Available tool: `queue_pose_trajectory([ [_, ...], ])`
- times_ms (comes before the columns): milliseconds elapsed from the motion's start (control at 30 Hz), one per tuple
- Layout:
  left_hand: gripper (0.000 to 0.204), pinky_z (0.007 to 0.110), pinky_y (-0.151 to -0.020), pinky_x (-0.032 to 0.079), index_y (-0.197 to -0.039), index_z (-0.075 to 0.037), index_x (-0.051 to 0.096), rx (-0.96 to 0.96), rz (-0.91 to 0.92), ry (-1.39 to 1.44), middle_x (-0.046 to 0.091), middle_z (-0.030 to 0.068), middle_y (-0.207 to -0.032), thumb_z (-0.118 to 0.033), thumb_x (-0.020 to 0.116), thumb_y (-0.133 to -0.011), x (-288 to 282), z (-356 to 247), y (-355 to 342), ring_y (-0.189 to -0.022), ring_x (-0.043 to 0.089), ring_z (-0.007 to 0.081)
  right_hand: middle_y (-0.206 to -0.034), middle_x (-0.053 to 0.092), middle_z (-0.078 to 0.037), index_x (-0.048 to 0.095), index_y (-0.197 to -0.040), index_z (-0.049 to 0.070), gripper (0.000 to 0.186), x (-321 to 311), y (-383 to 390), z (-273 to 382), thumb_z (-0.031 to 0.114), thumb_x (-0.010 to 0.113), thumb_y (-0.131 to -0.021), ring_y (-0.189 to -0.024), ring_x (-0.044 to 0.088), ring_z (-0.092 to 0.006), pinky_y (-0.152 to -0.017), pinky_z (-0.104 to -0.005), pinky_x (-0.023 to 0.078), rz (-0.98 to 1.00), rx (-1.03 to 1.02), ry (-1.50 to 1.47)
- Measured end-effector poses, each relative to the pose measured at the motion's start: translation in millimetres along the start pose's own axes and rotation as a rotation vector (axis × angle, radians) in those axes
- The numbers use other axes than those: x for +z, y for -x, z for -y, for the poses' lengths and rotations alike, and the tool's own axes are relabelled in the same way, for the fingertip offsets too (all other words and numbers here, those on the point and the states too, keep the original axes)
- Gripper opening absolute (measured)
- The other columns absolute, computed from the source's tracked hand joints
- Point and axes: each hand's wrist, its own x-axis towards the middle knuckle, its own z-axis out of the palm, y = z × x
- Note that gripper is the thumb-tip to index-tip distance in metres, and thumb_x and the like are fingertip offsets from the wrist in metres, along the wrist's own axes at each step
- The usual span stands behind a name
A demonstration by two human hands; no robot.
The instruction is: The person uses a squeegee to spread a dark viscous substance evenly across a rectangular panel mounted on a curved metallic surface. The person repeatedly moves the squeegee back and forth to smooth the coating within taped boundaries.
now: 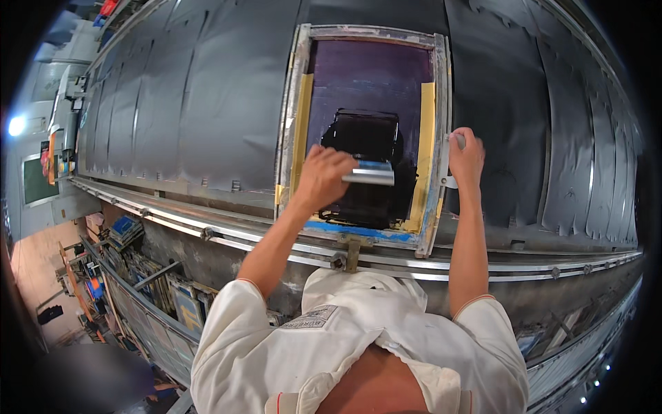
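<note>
My left hand (324,176) is closed round the end of a squeegee (371,173) with a silver metal holder. It is held over a screen printing frame (440,76), and its blade edge is hidden. Glossy black ink (365,131) lies on the dark purple mesh (372,62) beyond and below the squeegee. At the frame's right bar, my right hand (467,157) has its fingers curled on the edge; a small white tab (450,182) shows beneath it. Yellow tape (425,131) lines the inner sides, and blue tape (358,230) runs along the near edge.
Dark sheets (227,96) cover the long table on both sides of the frame. A metal rail (172,222) with clamps runs along its near edge, close to my body. Racked frames (186,303) stand low at the left. A machine (69,124) is at the table's far left end.
</note>
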Motion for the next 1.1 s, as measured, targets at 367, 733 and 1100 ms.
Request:
queue_pose_trajectory([
  [367,0.027,0.045,-0.081,0.048,-0.094,-0.009,0.076,-0.153,0.279,0.107,0.073,0.0114,-0.083,-0.02,0.089,-0.073,-12.9,51.4,-124.5,-0.083,0.069,0.0353,-0.096,0.074,-0.02,0.071,-0.098,0.005,0.029,-25.5,-63.1,142.4,0.03,0.081,-0.084,-0.094,0.071,-0.0394,-0.083,-0.046,0.055,0.676,-0.522,0.052],
  [733,0.026,0.041,-0.082,0.042,-0.089,-0.013,0.076,-0.081,0.261,0.085,0.073,0.0052,-0.084,-0.014,0.09,-0.068,-3.0,-3.5,-9.0,-0.084,0.069,0.0257,-0.081,0.071,-0.014,0.07,-0.088,0.009,0.022,-21.7,62.1,105.2,0.024,0.083,-0.08,-0.085,0.07,-0.0331,-0.085,-0.0443,0.05,0.629,-0.726,0.108],
  [1100,0.025,0.046,-0.078,0.045,-0.081,-0.012,0.071,-0.06,0.183,0.022,0.07,0.0097,-0.077,-0.027,0.088,-0.071,18.2,66.7,-129.4,-0.08,0.067,0.0371,-0.096,0.075,-0.02,0.075,-0.096,0.006,0.024,-3.1,-71.5,130.7,0.025,0.081,-0.083,-0.096,0.072,-0.0408,-0.088,-0.049,0.056,0.669,-0.521,0.107],
])
